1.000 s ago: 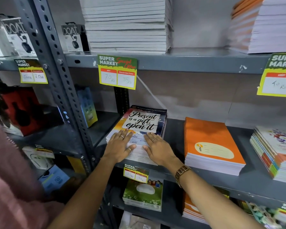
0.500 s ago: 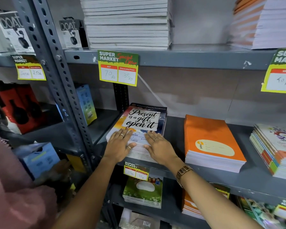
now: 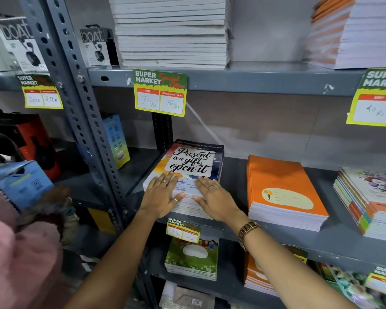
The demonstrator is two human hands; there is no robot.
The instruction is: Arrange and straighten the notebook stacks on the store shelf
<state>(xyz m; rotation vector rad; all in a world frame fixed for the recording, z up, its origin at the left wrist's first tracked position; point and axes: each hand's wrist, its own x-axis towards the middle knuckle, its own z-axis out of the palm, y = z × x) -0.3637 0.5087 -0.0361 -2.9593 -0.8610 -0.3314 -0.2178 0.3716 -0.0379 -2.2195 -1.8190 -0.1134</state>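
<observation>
A stack of notebooks with a "Present is a gift, open it" cover (image 3: 191, 162) lies at the left end of the grey middle shelf (image 3: 234, 175). My left hand (image 3: 162, 196) rests flat on the near left part of the top cover, fingers spread. My right hand (image 3: 213, 198) lies flat on the near right part, a watch on its wrist. Both palms press on the stack without gripping it. An orange notebook stack (image 3: 281, 190) sits to the right, and a floral stack (image 3: 370, 197) lies further right.
Tall white stacks (image 3: 172, 30) fill the upper shelf. Price tags (image 3: 159, 92) hang from the shelf edges. A perforated steel upright (image 3: 80, 103) stands left of the stack. Another person in pink (image 3: 20, 253) at the left holds a blue box (image 3: 20, 181). Lower shelves hold more notebooks (image 3: 192, 257).
My hands stay flat on the quote-cover stack and barely shift. The person at the left has lifted a blue box up into view.
</observation>
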